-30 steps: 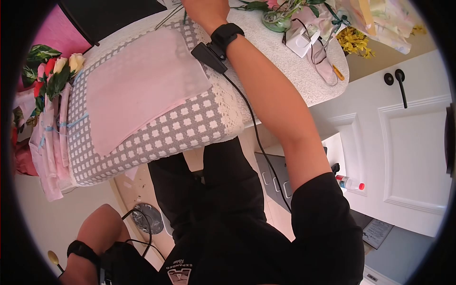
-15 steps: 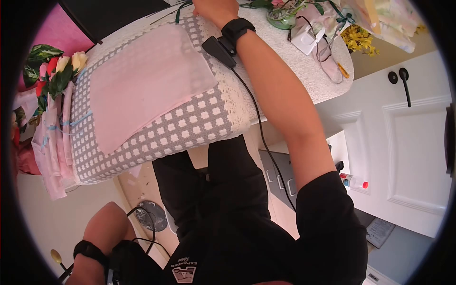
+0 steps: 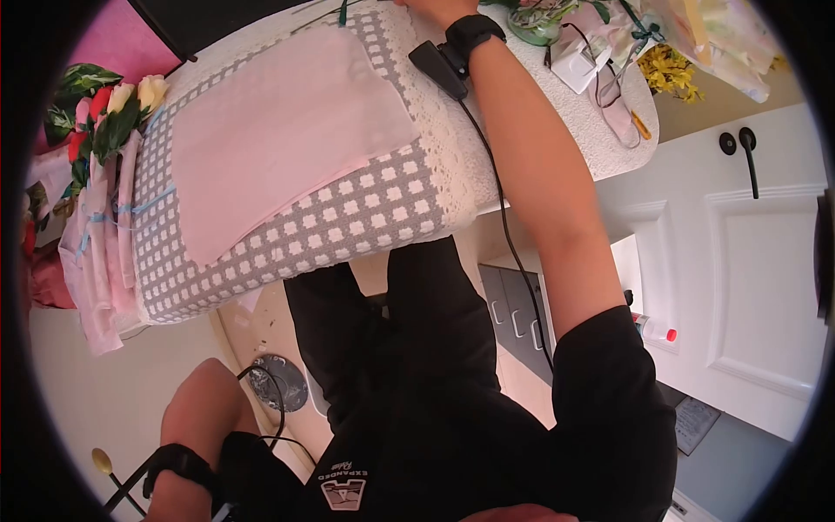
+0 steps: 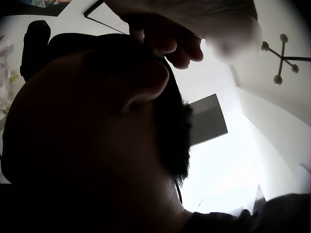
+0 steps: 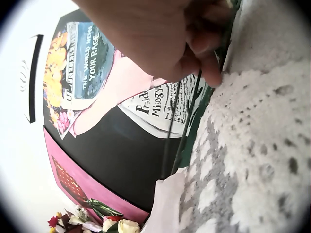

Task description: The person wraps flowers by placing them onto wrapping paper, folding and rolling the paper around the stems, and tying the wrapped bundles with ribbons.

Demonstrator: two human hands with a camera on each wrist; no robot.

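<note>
At the table's far side, the right hand (image 3: 439,10) is cut off by the top edge of the head view. In the right wrist view, the curled fingers of the right hand (image 5: 194,48) grip thin dark stems (image 5: 182,131). Pink sheets (image 3: 287,143) lie flat on the grey-and-white checked cloth (image 3: 348,209), nearer the body. The left hand is outside the head view. Bent fingers of the left hand (image 4: 194,29) are beside the person's head and dark headgear (image 4: 92,43) in the left wrist view; shadow hides whether they hold it.
Wrapped roses (image 3: 122,104) lie at the table's left end. A glass vase (image 3: 532,26), a white box (image 3: 578,65), eyeglasses (image 3: 609,91) and a yellow-handled tool (image 3: 641,126) are at the right. Behind the cloth stands a black painted panel (image 5: 126,150). A cable (image 3: 500,200) hangs from the right wrist.
The right hand and forearm have shifted right and farther up across the table. The head view has tilted slightly. The pink sheets keep their place on the cloth.
</note>
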